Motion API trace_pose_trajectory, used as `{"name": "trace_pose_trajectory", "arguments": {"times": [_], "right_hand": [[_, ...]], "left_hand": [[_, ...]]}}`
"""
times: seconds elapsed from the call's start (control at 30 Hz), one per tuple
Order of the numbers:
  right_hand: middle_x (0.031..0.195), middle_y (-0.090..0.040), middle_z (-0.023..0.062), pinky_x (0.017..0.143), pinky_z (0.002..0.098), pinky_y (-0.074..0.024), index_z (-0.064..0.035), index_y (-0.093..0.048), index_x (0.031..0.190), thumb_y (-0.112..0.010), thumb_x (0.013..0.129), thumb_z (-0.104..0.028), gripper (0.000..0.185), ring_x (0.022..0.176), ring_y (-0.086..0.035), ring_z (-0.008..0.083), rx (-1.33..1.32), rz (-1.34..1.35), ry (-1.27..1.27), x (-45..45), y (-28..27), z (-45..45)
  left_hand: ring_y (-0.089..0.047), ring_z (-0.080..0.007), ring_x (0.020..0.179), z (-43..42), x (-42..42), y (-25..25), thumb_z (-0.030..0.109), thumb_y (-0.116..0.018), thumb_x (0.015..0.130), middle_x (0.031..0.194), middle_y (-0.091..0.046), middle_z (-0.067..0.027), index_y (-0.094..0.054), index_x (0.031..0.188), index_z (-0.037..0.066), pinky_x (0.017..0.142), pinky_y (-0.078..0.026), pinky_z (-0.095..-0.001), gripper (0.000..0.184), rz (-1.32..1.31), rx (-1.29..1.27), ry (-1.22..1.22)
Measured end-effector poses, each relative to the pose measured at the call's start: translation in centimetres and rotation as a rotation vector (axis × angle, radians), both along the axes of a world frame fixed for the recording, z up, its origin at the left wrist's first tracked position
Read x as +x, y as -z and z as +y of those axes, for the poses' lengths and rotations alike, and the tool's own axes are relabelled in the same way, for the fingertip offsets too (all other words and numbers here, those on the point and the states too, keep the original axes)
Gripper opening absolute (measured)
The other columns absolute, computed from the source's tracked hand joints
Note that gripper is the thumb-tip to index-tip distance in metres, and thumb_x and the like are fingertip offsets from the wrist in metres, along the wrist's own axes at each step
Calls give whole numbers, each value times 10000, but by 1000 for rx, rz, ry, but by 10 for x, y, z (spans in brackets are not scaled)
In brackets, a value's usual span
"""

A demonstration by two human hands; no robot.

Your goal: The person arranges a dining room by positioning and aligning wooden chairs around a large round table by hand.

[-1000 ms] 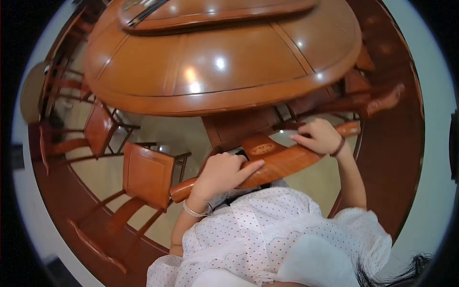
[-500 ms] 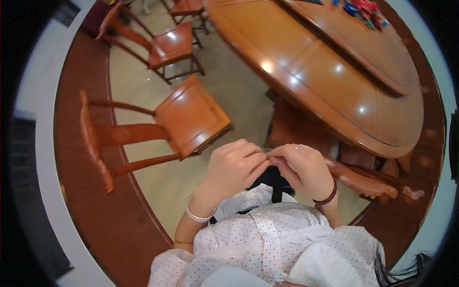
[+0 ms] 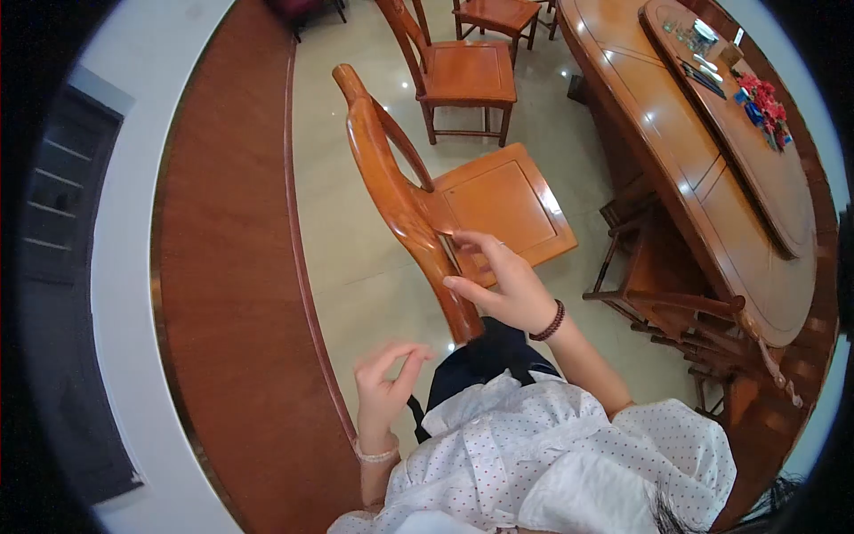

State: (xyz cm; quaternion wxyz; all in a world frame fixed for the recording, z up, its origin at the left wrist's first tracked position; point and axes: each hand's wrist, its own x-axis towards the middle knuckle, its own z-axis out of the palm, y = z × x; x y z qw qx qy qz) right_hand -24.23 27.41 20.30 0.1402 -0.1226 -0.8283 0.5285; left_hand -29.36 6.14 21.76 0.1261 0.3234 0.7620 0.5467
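Observation:
A brown wooden chair (image 3: pixel 391 191) stands in front of me with its back toward me. My right hand (image 3: pixel 511 289) is at the right end of its curved top rail, thumb and fingers apart; the fingertips reach the rail's edge, and I cannot tell how firmly they touch. Lower left, my left hand (image 3: pixel 387 383) hangs in the air beside the rail's near end. Its fingers are loosely bent, slightly blurred, with nothing visible in them. A dark beaded bracelet (image 3: pixel 550 320) is on my right wrist, a pale bangle (image 3: pixel 376 452) on my left.
At the right stands a large round wooden table (image 3: pixel 658 133) with a raised turntable (image 3: pixel 756 169) bearing red flowers (image 3: pixel 763 105) and jars. Another chair (image 3: pixel 467 76) stands farther ahead, and one more (image 3: pixel 667 280) is by the table. Brown wall panelling (image 3: pixel 227 267) runs along the left.
My hands, together in front of me before, are now apart. The right hand has come to the chair's top rail. The view has turned left, and the chair is nearer.

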Motion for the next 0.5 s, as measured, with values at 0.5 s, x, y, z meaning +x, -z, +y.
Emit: {"name": "trace_pose_trajectory", "arguments": {"times": [0.5], "right_hand": [[934,-607,271,760,429,-500,-34,-143,1430,-706,716,-218,928,848,-617,401,-137,-413,-41,-66,21,-16]], "left_hand": [[-587,-260,863,147,-265,-9,157,-654,810,848,-633,-93,-641,859,39,930,-396,-418,128,614,-182,717]]}}
